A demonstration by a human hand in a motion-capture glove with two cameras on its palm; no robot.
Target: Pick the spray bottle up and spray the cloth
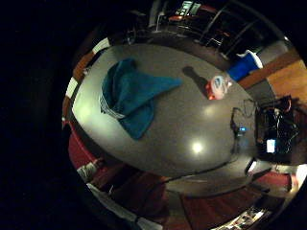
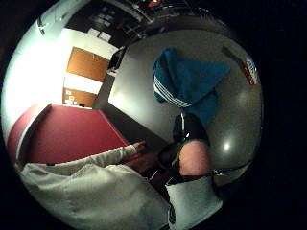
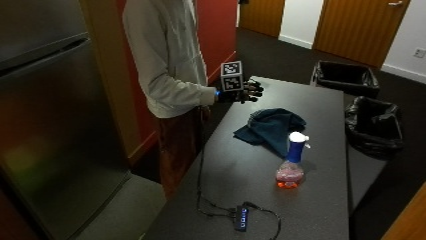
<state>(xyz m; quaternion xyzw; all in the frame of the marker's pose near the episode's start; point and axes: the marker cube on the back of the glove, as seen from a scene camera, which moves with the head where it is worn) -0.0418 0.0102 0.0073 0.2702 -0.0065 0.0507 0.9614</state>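
Nearest the outside camera, a small black hub with blue lights lay on the grey tabletop, its cable trailing off the near edge. Beyond it stood the spray bottle — upright, long axis vertical, white spray head on top, blue neck, clear rounded base holding orange-red liquid. Which way the nozzle pointed could not be told. Just past the bottle, apart from it, lay the blue cloth, bunched in a heap near mid-tabletop, white stripes along one edge in the palm views. Farther still, the gloved right hand hovered above the tabletop's far left edge — grip holding nothing, fingers loosely curled, well apart from bottle and cloth. Two black-lined bins stood behind the tabletop.
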